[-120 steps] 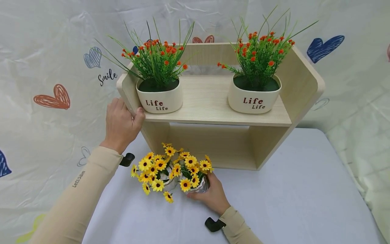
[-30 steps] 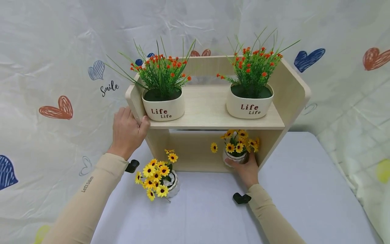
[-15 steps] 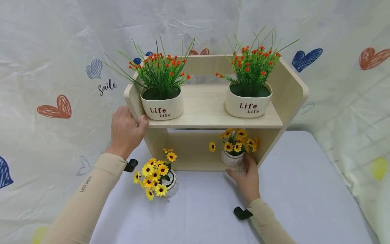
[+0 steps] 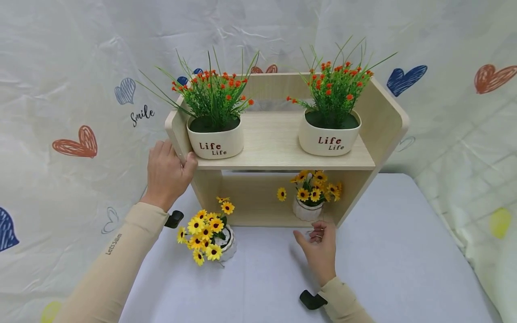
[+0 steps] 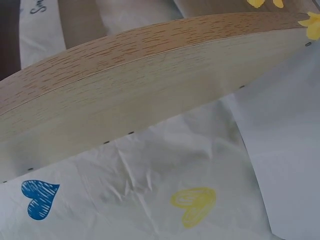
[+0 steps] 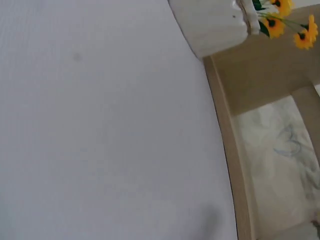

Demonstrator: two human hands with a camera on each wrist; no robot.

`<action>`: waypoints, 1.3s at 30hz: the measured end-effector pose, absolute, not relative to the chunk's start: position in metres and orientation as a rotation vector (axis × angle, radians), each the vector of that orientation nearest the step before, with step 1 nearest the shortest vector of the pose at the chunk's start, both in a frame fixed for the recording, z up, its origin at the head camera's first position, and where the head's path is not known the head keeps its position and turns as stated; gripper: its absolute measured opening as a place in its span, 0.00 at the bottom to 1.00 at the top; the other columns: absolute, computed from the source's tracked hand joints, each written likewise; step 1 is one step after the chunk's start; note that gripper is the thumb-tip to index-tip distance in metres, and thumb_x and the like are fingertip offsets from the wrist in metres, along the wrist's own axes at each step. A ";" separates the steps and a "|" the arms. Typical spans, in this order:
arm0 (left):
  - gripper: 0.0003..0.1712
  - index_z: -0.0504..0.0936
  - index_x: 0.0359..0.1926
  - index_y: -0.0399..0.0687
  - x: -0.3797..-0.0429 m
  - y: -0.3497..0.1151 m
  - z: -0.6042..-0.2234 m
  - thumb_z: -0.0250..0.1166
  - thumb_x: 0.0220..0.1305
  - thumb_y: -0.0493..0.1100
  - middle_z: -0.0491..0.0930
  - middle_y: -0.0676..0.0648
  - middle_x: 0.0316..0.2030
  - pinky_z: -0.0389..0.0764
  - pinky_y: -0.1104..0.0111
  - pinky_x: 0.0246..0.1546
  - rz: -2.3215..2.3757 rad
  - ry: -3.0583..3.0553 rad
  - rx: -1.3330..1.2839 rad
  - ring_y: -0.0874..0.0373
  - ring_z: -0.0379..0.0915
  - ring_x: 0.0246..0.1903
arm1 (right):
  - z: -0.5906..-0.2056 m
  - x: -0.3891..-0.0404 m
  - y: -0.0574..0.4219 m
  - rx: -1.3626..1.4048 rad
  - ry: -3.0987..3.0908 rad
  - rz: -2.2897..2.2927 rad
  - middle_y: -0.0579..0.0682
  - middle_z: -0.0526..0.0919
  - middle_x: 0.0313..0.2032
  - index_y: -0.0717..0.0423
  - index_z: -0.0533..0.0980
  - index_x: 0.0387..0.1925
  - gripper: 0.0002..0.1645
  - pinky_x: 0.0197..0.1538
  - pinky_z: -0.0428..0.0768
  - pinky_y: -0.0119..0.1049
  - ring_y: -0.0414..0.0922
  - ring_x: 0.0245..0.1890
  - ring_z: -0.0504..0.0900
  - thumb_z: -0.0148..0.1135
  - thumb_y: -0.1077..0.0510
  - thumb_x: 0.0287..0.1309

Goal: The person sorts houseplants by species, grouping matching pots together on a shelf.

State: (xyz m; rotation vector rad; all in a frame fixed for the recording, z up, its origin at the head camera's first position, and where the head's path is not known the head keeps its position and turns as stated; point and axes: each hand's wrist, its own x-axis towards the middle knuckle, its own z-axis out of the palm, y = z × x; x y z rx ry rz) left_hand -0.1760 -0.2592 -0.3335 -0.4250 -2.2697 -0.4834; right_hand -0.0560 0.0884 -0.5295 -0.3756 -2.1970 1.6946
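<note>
A pale wooden two-tier shelf (image 4: 266, 152) stands on the table. My left hand (image 4: 167, 175) grips its left side panel, thumb at the front edge; the left wrist view shows that panel (image 5: 125, 90) but not the hand. My right hand (image 4: 319, 249) is just in front of the lower tier, fingers loosely bent, holding nothing. Behind it, at the right end of the lower tier, stands a white pot (image 4: 308, 211) of yellow sunflowers. A second white pot (image 4: 228, 246) of sunflowers is on the table before the shelf's left end, its flowers leaning left.
On the upper tier are two oval cream planters with red flowers, one at the left (image 4: 220, 143) and one at the right (image 4: 329, 139). A white cloth (image 4: 266, 278) covers the table. Behind hangs a curtain (image 4: 60, 58) printed with hearts.
My right hand carried one sunflower pot from beside the other to the lower tier's right end, let go and drew back toward me. My left hand stays on the side panel.
</note>
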 end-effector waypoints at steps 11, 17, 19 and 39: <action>0.26 0.80 0.45 0.33 -0.174 -0.262 -0.334 0.49 0.68 0.53 0.78 0.35 0.36 0.62 0.53 0.38 -0.494 -2.285 -0.405 0.39 0.65 0.35 | -0.530 -0.059 0.037 -0.089 -2.193 1.941 0.64 0.76 0.46 0.64 0.71 0.53 0.33 0.46 0.78 0.27 0.55 0.42 0.78 0.80 0.62 0.49; 0.27 0.79 0.45 0.32 -0.174 -0.261 -0.333 0.48 0.68 0.53 0.79 0.34 0.37 0.65 0.51 0.39 -0.479 -2.279 -0.415 0.39 0.67 0.37 | -0.530 -0.062 0.012 0.108 -2.227 2.023 0.67 0.78 0.48 0.60 0.72 0.52 0.32 0.47 0.80 0.28 0.58 0.43 0.79 0.80 0.61 0.48; 0.27 0.79 0.44 0.32 -0.175 -0.260 -0.332 0.48 0.68 0.54 0.79 0.34 0.37 0.66 0.51 0.39 -0.477 -2.279 -0.417 0.39 0.67 0.37 | -0.530 -0.063 0.004 0.173 -2.249 2.034 0.68 0.78 0.50 0.61 0.72 0.53 0.33 0.48 0.80 0.29 0.59 0.44 0.79 0.80 0.61 0.48; 0.25 0.80 0.43 0.33 -0.178 -0.260 -0.334 0.50 0.67 0.53 0.79 0.35 0.35 0.67 0.49 0.39 -0.493 -2.268 -0.435 0.38 0.68 0.36 | -0.538 -0.081 -0.058 0.453 -2.535 1.987 0.47 0.71 0.66 0.44 0.62 0.72 0.56 0.65 0.75 0.43 0.44 0.62 0.73 0.84 0.49 0.44</action>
